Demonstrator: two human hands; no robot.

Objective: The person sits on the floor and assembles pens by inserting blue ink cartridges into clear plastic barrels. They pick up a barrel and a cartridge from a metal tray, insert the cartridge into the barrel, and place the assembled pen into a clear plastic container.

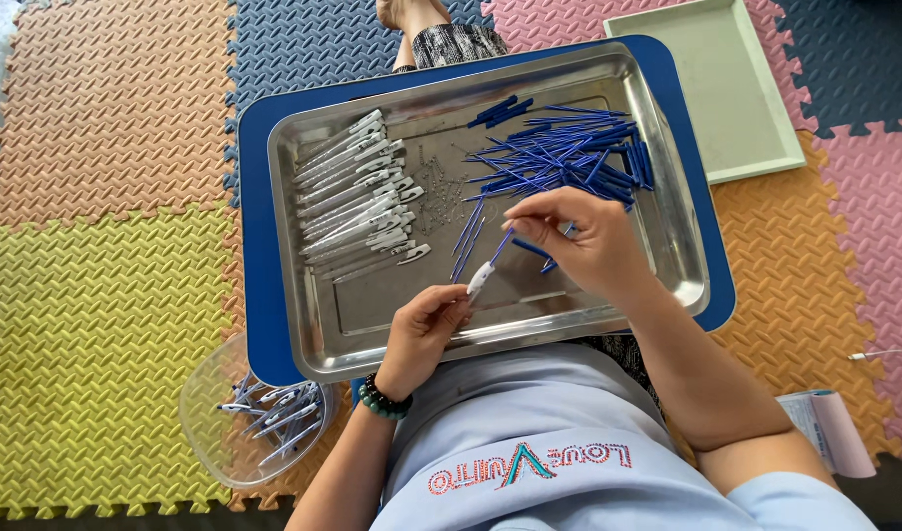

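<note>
While a clear plastic bowl [236, 433] of finished pens sits on the foam mat [97, 295] at the far left, the steel tray [372, 315] rests on a blue tray [254, 246] across the person's lap. White pen barrels [357, 192] lie in a row on its left side. The left hand [421, 329] pinches a white pen barrel [480, 278] between thumb and fingertips, tip pointing up and right. The right hand [583, 241] pinches a blue refill [500, 246] with thumb and forefinger, its lower end at the barrel's mouth. Behind it lies a heap of blue refills [569, 157], and a pale green tray [716, 88] sits at the upper right.
</note>
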